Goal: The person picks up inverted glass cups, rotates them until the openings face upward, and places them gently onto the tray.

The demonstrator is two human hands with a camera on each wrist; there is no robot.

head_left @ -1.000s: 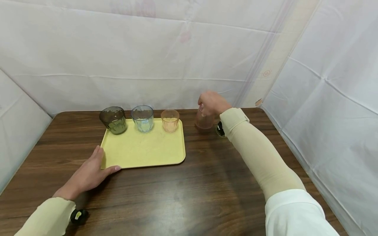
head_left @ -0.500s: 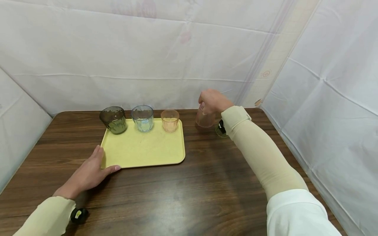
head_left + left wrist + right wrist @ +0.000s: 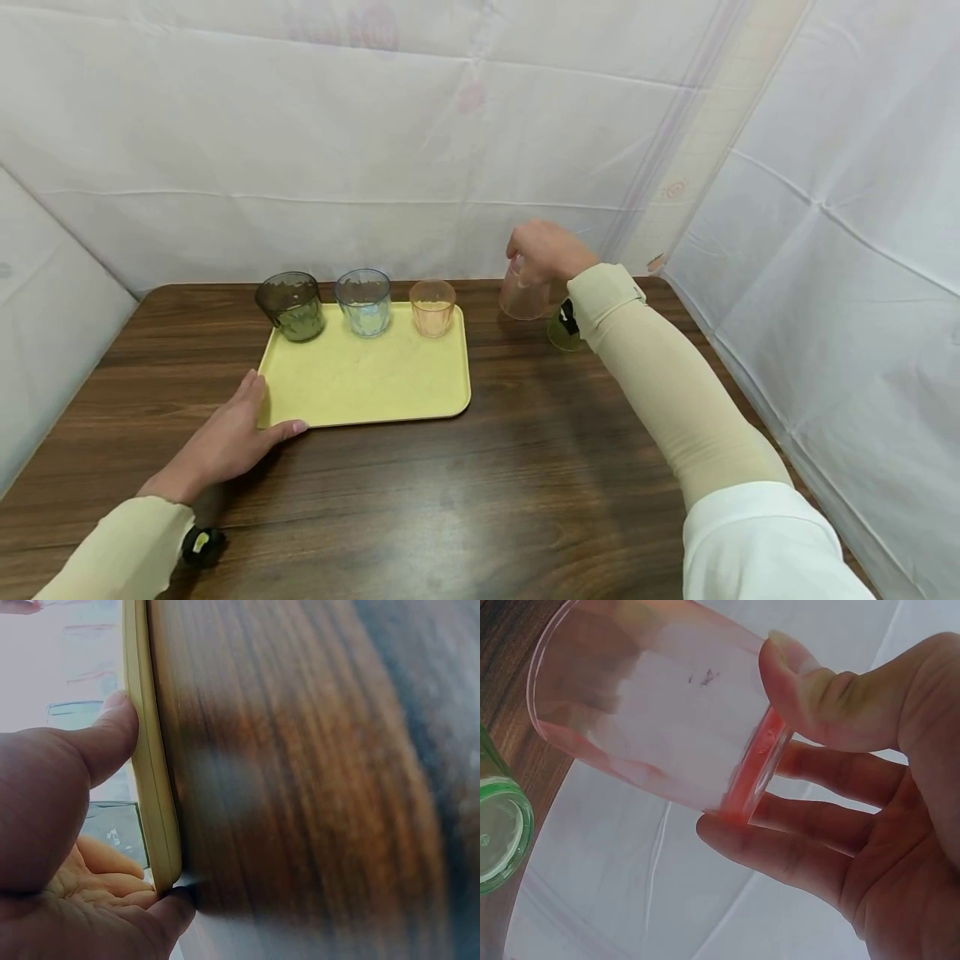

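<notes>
**A:** Lower left of the frame first: what is the near hand doing?

**B:** The left hand [image 3: 225, 446] lies on the dark wood-grain table [image 3: 480, 500], fingers nearly straight, pressed flat against the near left corner of the pale yellow rectangular plastic tray [image 3: 367, 383]. In the left wrist view the thumb sits on the tray's rim [image 3: 154, 772] and a fingertip at its edge; nothing is clasped.

**A:** And farther back, right of centre?

**B:** The right hand [image 3: 543, 250] grips the clear pink plastic tumbler [image 3: 522, 296] by its rim, thumb [image 3: 810, 690] on one side, fingers under the other. The tumbler hangs below the fingers, clear of the table, its long axis tilted, just right of the tray's far right corner. The right hand is plainly the nearer one to it.

**A:** What else stands about?

**B:** A green translucent cup [image 3: 561, 332] stands on the table just beside the wrist. Along the tray's far edge stand a smoky dark tumbler [image 3: 291, 306], a pale blue tumbler [image 3: 363, 302] and a small orange tumbler [image 3: 432, 307].

**A:** Changed from a second ago?

**B:** The pink tumbler has risen off the table and tipped; the left hand and tray have not moved.
</notes>
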